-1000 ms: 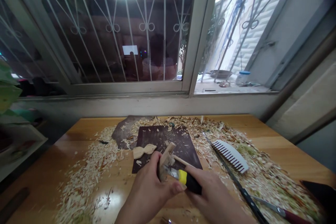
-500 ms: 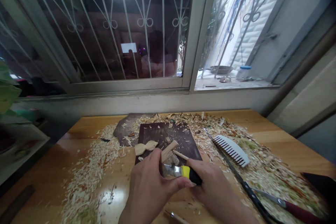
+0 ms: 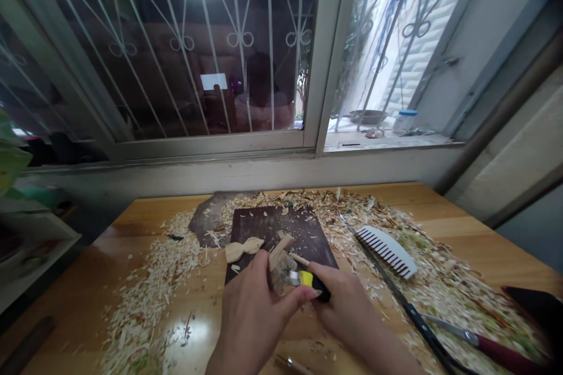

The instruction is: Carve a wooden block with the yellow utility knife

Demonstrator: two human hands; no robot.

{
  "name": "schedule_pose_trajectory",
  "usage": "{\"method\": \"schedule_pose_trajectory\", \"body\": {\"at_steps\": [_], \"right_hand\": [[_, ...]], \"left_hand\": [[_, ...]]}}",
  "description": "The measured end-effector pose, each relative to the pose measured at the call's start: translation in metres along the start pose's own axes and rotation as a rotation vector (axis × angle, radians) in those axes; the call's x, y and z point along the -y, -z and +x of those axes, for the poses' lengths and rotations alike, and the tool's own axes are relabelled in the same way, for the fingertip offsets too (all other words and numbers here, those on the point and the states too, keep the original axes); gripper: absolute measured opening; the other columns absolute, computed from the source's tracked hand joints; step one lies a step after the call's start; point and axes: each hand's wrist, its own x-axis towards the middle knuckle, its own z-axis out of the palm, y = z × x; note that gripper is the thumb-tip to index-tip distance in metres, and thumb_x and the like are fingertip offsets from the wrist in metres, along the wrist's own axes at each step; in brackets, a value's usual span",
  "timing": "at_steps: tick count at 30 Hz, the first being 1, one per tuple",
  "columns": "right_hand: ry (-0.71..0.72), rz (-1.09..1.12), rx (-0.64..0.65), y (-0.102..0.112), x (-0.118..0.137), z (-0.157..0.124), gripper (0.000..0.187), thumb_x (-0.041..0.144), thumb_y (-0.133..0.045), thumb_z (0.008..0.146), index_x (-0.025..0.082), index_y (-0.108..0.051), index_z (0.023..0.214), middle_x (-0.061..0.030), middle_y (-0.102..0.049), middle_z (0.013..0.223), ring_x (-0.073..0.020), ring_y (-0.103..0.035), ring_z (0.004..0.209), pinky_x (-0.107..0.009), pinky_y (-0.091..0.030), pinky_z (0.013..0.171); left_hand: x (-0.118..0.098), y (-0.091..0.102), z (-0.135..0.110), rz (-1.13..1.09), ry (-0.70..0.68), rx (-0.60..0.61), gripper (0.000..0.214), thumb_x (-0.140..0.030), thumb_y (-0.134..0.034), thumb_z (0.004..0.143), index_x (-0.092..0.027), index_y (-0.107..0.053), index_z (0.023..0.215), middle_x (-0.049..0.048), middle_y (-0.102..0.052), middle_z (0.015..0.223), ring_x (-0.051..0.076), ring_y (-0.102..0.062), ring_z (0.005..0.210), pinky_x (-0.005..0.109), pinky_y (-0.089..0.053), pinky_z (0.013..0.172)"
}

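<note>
My left hand is closed around a small pale piece of wood, with its thumb stretched along the knife. In my right hand is a carving knife with a black and yellow handle. Its blade lies against the wood, and the cutting edge is partly hidden by my fingers. Beneath both hands is a dark board dusted with chips. A carved wooden piece with a narrow waist rests at the board's left edge, beside my left hand. A thin wooden stick shows near my right fingertips.
Wood shavings spread around the board on the wooden table. To the right lie a white comb-like piece, a long black-handled knife and a red-handled tool. A barred window stands behind.
My right hand and the knife have shifted slightly left and up, closer to my left hand. The wood in my left hand has moved very little.
</note>
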Motion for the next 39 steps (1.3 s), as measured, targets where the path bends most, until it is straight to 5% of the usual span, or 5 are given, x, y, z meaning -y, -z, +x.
{"method": "schedule_pose_trajectory", "body": {"at_steps": [5, 15, 25, 39], "right_hand": [[0.066, 0.083, 0.097, 0.009, 0.004, -0.001, 0.013, 0.02, -0.045, 0.07, 0.021, -0.057, 0.076, 0.0004, -0.061, 0.067, -0.0141, -0.054, 0.063, -0.021, -0.032, 0.055], [0.055, 0.065, 0.059, 0.007, 0.003, -0.002, 0.011, 0.02, -0.046, 0.072, 0.019, -0.057, 0.074, -0.0004, -0.06, 0.067, -0.0136, -0.052, 0.063, -0.021, -0.031, 0.055], [0.003, 0.058, 0.134, 0.015, 0.003, -0.002, 0.011, 0.019, -0.047, 0.068, 0.021, -0.058, 0.069, 0.0007, -0.062, 0.066, -0.0138, -0.054, 0.062, -0.021, -0.032, 0.054], [-0.053, 0.041, -0.08, -0.018, -0.003, 0.002, 0.014, 0.019, -0.046, 0.066, 0.021, -0.057, 0.074, -0.0032, -0.063, 0.071, -0.0186, -0.057, 0.069, -0.024, -0.039, 0.059]], "left_hand": [[0.001, 0.003, 0.0, -0.135, 0.029, 0.106, 0.047, -0.054, -0.062, 0.054, -0.024, -0.05, 0.088, 0.0009, -0.065, 0.08, 0.022, -0.059, 0.075, 0.025, -0.035, 0.058], [0.001, 0.006, 0.001, -0.202, -0.007, 0.115, 0.049, -0.052, -0.064, 0.054, -0.024, -0.052, 0.092, 0.0008, -0.066, 0.085, 0.022, -0.06, 0.08, 0.026, -0.039, 0.065], [-0.001, 0.004, -0.003, 0.037, -0.025, 0.044, 0.048, -0.062, -0.058, 0.054, -0.021, -0.051, 0.076, 0.0026, -0.064, 0.073, 0.021, -0.059, 0.068, 0.025, -0.033, 0.055], [0.0, 0.0, 0.002, 0.028, 0.028, 0.003, 0.046, -0.062, -0.058, 0.054, -0.022, -0.053, 0.076, 0.0014, -0.063, 0.067, 0.021, -0.058, 0.065, 0.025, -0.03, 0.052]]}}
